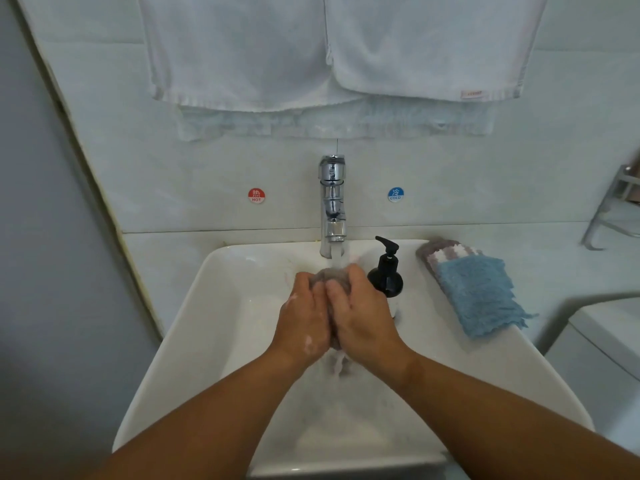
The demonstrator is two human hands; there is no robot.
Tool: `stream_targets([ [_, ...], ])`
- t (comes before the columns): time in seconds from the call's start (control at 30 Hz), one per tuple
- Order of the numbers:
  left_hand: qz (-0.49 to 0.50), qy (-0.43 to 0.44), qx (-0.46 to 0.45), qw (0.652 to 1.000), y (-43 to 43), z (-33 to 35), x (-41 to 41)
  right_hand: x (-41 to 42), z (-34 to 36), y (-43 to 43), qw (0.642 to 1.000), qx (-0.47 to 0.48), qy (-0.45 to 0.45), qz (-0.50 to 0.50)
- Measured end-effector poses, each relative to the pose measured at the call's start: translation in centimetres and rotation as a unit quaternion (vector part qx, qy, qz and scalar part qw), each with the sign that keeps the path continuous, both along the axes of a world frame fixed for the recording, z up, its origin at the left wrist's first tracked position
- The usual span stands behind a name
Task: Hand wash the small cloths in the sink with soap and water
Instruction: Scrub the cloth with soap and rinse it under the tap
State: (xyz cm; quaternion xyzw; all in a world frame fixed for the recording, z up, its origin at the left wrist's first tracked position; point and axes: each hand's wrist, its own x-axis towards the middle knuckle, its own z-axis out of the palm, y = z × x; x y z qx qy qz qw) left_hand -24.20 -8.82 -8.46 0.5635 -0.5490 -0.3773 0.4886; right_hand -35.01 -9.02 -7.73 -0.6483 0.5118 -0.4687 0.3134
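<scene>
Sink: a white basin (pixel 194 327); both forearms reach in over its near edge.
Left hand (pixel 304 317): fingers curled round the grey cloth (pixel 329 277), with flecks of suds on the back of the hand.
Right hand (pixel 363 320): wrapped on the same cloth from the other side, knuckles close to the left's.
Where the cloth is: bunched between the palms over the basin's middle, its top under the water stream (pixel 337 254). A wet tail hangs below the wrists.
Handling: I'd judge it soft, limp, heavy with water and slick with soap. It is best held as a whole bunch, not by an edge.
Soap bottle (pixel 386 271): a black pump bottle just beside the right hand, easy to knock.
Waiting cloths: a blue cloth (pixel 478 296) lies on a striped cloth (pixel 446 251) on the counter, to the right of the basin.
Tap (pixel 332 199): chrome, with water running from it.
Wall: pale, with a red hot sticker (pixel 256 195) and a blue cold sticker (pixel 396 194) on either side of the tap. White towels (pixel 242 46) hang above.
</scene>
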Motion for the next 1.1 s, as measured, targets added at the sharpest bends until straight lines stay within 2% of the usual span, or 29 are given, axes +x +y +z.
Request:
stream_targets([
  [0.13,-0.052,-0.028,-0.037,0.998,0.7,-0.1,-0.7,-1.0,-0.3,-1.4,0.997,0.025,0.025,-0.072],
  [0.27,0.01,-0.038,-0.064,0.997,0.2,-0.1,-0.2,-0.4,-1.1,-0.7,0.995,0.068,0.071,-0.015],
  [0.33,0.037,-0.025,-0.038,0.998,0.1,0.0,0.0,0.0,-0.7,0.0,0.998,0.022,0.064,0.002],
  [0.43,0.006,0.072,0.016,0.997,0.3,0.0,-0.5,-0.3,0.2,-0.1,0.999,-0.041,0.02,-0.015],
  [0.53,-0.03,-0.021,-0.045,0.998,0.6,-0.4,-1.0,-1.1,0.1,-1.0,0.997,0.004,0.018,-0.072],
  [0.67,0.035,-0.007,-0.086,0.996,0.4,0.3,-1.0,-0.6,-0.6,-0.4,0.996,0.054,0.068,-0.017],
  [0.77,0.064,-0.013,-0.057,0.996,0.2,0.3,-0.5,0.0,-0.2,0.2,0.999,0.018,0.026,0.012],
  [0.87,0.006,0.018,-0.009,1.0,0.5,0.0,-0.9,-0.5,0.4,-0.3,0.999,-0.012,-0.022,-0.022],
  [0.93,-0.024,0.047,-0.014,0.998,0.8,0.3,-1.3,-1.0,0.3,-0.8,0.998,-0.002,-0.004,-0.067],
  [1.0,-0.022,0.074,-0.037,0.996,0.9,0.6,-1.3,-1.0,-0.2,-1.0,0.997,0.038,0.016,-0.067],
  [1.1,0.033,0.005,-0.056,0.998,0.2,0.4,-0.7,-0.5,-0.6,-0.3,0.996,0.072,0.052,-0.016],
])
